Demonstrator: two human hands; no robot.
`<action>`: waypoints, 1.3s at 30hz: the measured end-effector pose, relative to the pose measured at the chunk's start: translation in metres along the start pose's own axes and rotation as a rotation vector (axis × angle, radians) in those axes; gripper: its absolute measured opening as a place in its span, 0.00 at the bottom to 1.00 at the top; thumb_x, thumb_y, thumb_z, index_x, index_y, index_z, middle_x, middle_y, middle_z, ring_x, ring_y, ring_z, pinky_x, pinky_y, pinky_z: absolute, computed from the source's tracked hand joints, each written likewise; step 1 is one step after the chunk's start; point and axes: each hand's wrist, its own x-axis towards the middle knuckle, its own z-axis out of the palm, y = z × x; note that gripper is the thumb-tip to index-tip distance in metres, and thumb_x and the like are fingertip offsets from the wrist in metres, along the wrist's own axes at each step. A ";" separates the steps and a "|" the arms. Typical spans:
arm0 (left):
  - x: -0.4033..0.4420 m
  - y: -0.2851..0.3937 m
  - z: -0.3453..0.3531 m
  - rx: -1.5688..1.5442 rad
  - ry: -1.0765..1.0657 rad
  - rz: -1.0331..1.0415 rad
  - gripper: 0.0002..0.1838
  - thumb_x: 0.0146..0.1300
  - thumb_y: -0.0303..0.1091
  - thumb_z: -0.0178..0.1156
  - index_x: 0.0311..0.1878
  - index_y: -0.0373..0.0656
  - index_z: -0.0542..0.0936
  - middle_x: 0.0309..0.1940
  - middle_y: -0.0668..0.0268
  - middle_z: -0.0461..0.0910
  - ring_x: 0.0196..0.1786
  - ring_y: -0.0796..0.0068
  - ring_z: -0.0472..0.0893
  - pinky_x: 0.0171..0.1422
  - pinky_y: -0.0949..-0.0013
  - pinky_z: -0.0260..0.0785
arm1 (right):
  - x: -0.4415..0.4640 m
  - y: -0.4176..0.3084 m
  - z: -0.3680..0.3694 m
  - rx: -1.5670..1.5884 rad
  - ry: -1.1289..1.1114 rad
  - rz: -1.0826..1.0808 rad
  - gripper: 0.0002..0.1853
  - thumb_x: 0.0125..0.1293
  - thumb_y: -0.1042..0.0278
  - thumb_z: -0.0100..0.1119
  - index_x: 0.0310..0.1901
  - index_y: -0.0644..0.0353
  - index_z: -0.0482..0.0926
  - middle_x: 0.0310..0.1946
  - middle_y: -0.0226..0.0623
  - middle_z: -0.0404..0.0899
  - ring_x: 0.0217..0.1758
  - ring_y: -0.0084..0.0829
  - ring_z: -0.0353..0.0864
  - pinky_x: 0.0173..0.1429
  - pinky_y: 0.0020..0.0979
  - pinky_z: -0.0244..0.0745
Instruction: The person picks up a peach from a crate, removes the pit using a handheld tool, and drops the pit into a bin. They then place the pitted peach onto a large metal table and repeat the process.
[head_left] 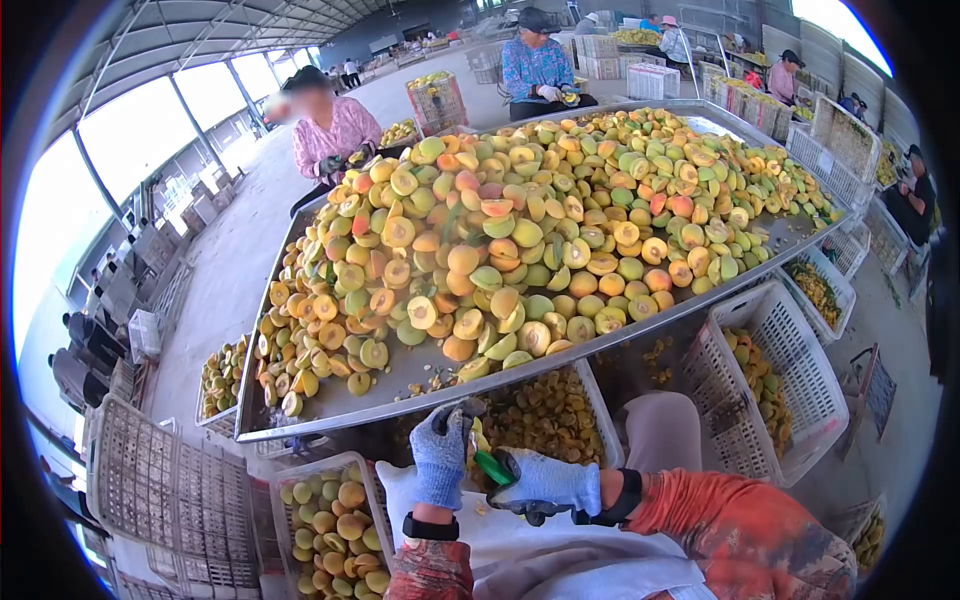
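My left hand (440,450), in a blue-grey glove with dark fingertips, is closed on a yellow-green apricot piece (479,437), mostly hidden by the fingers. Beside it, my right hand (545,487), gloved the same way, grips a green-handled tool (491,467) that points toward the left hand. The tool's working end is too small to make out. Both hands are above my lap, over a pale apron (560,560). Just beyond them is a metal-rimmed table (440,410) heaped with whole and halved apricots (500,250).
Below the table edge, a crate (597,410) holds small cut pieces. A crate of whole apricots (335,530) stands at left, near an upended crate (170,490). White crates (790,370) stand at right. Two people (335,125) (540,60) work across the table.
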 end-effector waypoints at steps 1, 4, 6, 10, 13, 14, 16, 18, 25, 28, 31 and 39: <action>-0.005 0.000 -0.002 0.002 0.008 -0.011 0.10 0.60 0.26 0.55 0.42 0.33 0.81 0.31 0.63 0.83 0.32 0.79 0.79 0.41 0.73 0.72 | -0.003 -0.001 -0.001 0.002 -0.010 0.009 0.18 0.54 0.65 0.64 0.42 0.60 0.69 0.20 0.31 0.69 0.15 0.20 0.69 0.15 0.23 0.65; -0.007 0.033 -0.002 0.019 -0.010 0.224 0.11 0.62 0.29 0.55 0.44 0.33 0.80 0.35 0.64 0.83 0.36 0.79 0.79 0.43 0.73 0.72 | -0.004 -0.011 -0.002 0.188 -0.145 0.020 0.16 0.56 0.65 0.65 0.41 0.59 0.69 0.20 0.28 0.69 0.13 0.20 0.66 0.14 0.23 0.64; 0.005 0.016 0.001 -0.155 -0.033 0.161 0.11 0.62 0.30 0.56 0.44 0.33 0.80 0.34 0.64 0.83 0.36 0.78 0.79 0.43 0.74 0.72 | -0.003 -0.011 -0.014 0.256 -0.182 -0.033 0.19 0.55 0.65 0.65 0.46 0.60 0.71 0.24 0.30 0.72 0.16 0.19 0.69 0.14 0.22 0.64; 0.004 0.024 -0.002 -0.800 0.059 -0.353 0.17 0.63 0.43 0.54 0.44 0.37 0.79 0.36 0.64 0.79 0.33 0.74 0.78 0.41 0.69 0.75 | -0.005 -0.009 -0.030 0.246 0.110 -0.233 0.18 0.58 0.66 0.62 0.49 0.61 0.72 0.33 0.35 0.78 0.29 0.25 0.77 0.27 0.24 0.70; 0.010 -0.010 -0.016 -1.290 -0.133 -0.477 0.23 0.64 0.46 0.51 0.54 0.37 0.72 0.48 0.57 0.75 0.46 0.65 0.78 0.48 0.58 0.76 | -0.002 0.015 -0.059 -0.292 0.415 -0.277 0.15 0.59 0.67 0.60 0.46 0.62 0.73 0.37 0.41 0.78 0.36 0.38 0.79 0.38 0.34 0.74; 0.010 -0.009 -0.017 -1.289 -0.120 -0.477 0.23 0.64 0.46 0.51 0.54 0.37 0.72 0.48 0.57 0.75 0.46 0.65 0.78 0.48 0.58 0.76 | 0.001 0.014 -0.065 -0.768 0.549 -0.269 0.15 0.58 0.67 0.60 0.45 0.61 0.73 0.40 0.45 0.77 0.39 0.44 0.79 0.41 0.39 0.74; 0.004 -0.008 -0.014 -1.323 -0.027 -0.443 0.23 0.64 0.45 0.50 0.55 0.37 0.70 0.49 0.54 0.75 0.51 0.59 0.77 0.52 0.54 0.74 | 0.003 0.016 -0.063 -0.852 0.578 -0.375 0.18 0.56 0.66 0.62 0.47 0.61 0.72 0.40 0.45 0.76 0.40 0.46 0.78 0.44 0.38 0.73; 0.004 -0.013 -0.009 -1.309 -0.013 -0.457 0.23 0.64 0.44 0.51 0.56 0.37 0.70 0.50 0.53 0.75 0.52 0.59 0.76 0.53 0.54 0.74 | 0.005 0.007 -0.044 -1.006 0.618 -0.443 0.25 0.51 0.65 0.65 0.51 0.60 0.70 0.40 0.45 0.75 0.41 0.45 0.77 0.45 0.40 0.72; -0.001 -0.018 0.002 -1.336 0.025 -0.400 0.20 0.62 0.40 0.54 0.53 0.38 0.73 0.44 0.59 0.76 0.47 0.65 0.77 0.52 0.61 0.73 | 0.043 0.002 -0.005 -1.830 0.651 -0.434 0.23 0.55 0.66 0.53 0.54 0.62 0.68 0.38 0.43 0.74 0.35 0.39 0.75 0.37 0.39 0.69; -0.001 -0.037 0.006 -1.161 0.256 -0.387 0.16 0.61 0.35 0.53 0.49 0.36 0.75 0.40 0.58 0.77 0.41 0.66 0.78 0.46 0.65 0.73 | 0.047 0.021 0.012 -1.741 0.545 -0.423 0.23 0.55 0.73 0.49 0.54 0.68 0.67 0.34 0.46 0.75 0.29 0.41 0.77 0.32 0.39 0.70; -0.011 -0.038 0.008 -1.178 0.358 -0.296 0.15 0.59 0.31 0.54 0.48 0.34 0.75 0.41 0.59 0.77 0.41 0.67 0.77 0.45 0.67 0.73 | 0.046 0.022 0.019 -1.377 0.369 -0.425 0.24 0.50 0.71 0.60 0.50 0.66 0.69 0.32 0.50 0.77 0.32 0.47 0.79 0.33 0.40 0.72; -0.034 -0.064 -0.089 -1.155 0.452 -0.114 0.15 0.62 0.32 0.53 0.49 0.34 0.75 0.43 0.59 0.77 0.45 0.66 0.78 0.48 0.67 0.73 | 0.061 0.019 0.026 -0.141 0.290 -0.198 0.19 0.52 0.75 0.62 0.47 0.63 0.71 0.33 0.28 0.73 0.26 0.17 0.72 0.29 0.20 0.72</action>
